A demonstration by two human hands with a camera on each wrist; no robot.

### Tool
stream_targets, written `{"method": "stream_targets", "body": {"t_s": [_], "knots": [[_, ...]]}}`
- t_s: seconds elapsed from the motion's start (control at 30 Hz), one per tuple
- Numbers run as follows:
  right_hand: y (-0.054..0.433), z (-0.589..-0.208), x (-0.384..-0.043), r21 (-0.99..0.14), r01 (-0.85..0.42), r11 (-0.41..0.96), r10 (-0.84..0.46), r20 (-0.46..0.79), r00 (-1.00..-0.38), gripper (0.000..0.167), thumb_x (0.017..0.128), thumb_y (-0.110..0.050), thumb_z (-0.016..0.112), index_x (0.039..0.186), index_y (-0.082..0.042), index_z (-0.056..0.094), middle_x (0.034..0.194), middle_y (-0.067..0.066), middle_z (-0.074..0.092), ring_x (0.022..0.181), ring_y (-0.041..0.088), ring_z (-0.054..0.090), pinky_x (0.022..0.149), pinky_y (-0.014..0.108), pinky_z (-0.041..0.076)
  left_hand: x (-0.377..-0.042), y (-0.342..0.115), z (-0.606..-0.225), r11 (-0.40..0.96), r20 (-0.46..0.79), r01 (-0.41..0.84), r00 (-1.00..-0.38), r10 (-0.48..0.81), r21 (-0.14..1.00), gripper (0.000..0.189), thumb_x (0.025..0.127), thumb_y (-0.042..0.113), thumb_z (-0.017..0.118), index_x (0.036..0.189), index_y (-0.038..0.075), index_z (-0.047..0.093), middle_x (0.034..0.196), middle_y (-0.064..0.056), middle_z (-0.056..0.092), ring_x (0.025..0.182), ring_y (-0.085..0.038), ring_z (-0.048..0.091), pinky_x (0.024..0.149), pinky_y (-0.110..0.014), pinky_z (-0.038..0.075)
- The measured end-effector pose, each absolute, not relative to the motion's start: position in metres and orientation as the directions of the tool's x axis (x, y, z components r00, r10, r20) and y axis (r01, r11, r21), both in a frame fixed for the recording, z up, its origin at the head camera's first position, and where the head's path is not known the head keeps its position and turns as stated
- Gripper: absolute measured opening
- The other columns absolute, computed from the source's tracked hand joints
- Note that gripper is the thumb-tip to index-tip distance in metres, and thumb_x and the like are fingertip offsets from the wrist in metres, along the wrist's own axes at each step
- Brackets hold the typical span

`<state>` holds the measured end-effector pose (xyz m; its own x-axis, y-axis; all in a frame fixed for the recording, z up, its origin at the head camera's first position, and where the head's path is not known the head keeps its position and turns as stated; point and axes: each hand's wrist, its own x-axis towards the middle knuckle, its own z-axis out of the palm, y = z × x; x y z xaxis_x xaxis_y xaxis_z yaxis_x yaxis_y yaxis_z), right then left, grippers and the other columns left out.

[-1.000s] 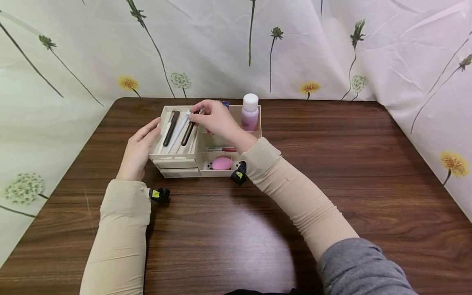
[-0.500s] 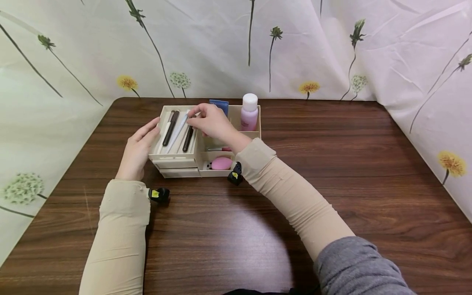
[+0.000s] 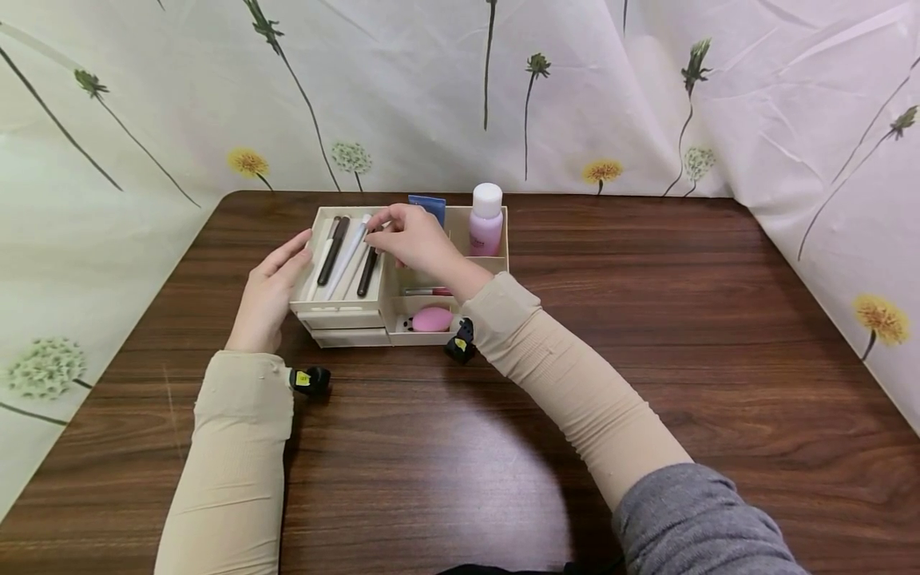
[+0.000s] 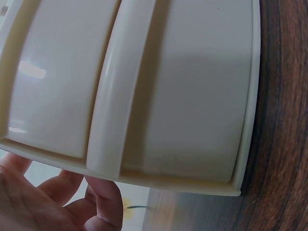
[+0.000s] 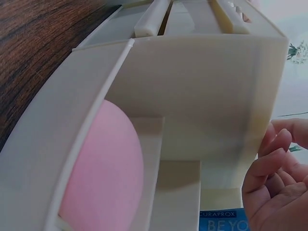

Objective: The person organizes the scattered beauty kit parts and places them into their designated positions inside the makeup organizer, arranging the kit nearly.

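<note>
In the head view my right hand point(image 3: 417, 239) is over the top tray of a cream desk organizer point(image 3: 338, 306). Its thumb and forefinger pinch the upper end of a dark pen point(image 3: 367, 275), which lies slanted in the tray; the fingers hide that end. Left of it lie a pale blue pen point(image 3: 348, 259) and another dark pen point(image 3: 334, 251). My left hand point(image 3: 266, 299) rests its extended fingers along the organizer's left side. The left wrist view shows those fingers point(image 4: 108, 199) at the edge beside the two drawer fronts point(image 4: 192, 96).
The organizer's right compartments hold a lilac bottle point(image 3: 486, 224) with a white cap, a blue packet point(image 3: 429, 205), a red-and-clear tube point(image 3: 429, 291) and a pink egg-shaped sponge point(image 3: 433, 319). It stands on a brown wooden table point(image 3: 647, 319), before a flower-print curtain point(image 3: 431, 96).
My right hand has lowered slightly toward the tray, and the dark pen has shifted a little toward the front. More of the blue packet shows. My left hand has not moved.
</note>
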<state>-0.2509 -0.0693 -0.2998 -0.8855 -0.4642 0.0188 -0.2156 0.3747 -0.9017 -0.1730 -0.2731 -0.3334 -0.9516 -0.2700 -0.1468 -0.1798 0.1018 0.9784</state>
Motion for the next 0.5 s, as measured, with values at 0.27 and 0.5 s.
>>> {"method": "stream_targets", "body": {"t_s": [0.27,0.5], "knots": [[-0.06,-0.289,-0.245,-0.92,-0.204,0.336,-0.463,0.027,-0.886,0.025,0.095,-0.018,0.067,0.119,-0.01,0.066,0.086,0.004,0.07,0.049,0.014,0.05,0.051,0.026,0.044,-0.173,-0.273,-0.333,0.13,-0.136,-0.176,-0.954,-0.269,0.976,0.05,0.098,0.045,0.058,0.147,0.034,0.048,0.162,0.003,0.031,0.145,-0.012,0.028,0.123,-0.036,0.019],[-0.044,-0.272,-0.237,-0.944,-0.198,0.263,-0.454,0.06,-0.889,0.026,0.095,-0.018,0.068,0.12,-0.009,0.067,0.093,0.013,0.071,0.049,0.015,0.048,0.05,0.026,0.042,-0.171,-0.271,-0.332,0.173,-0.039,-0.096,-0.95,-0.308,0.98,0.05,0.097,0.036,0.063,0.144,0.022,0.055,0.113,0.01,0.063,0.107,-0.005,0.052,0.089,-0.012,0.04]]}}
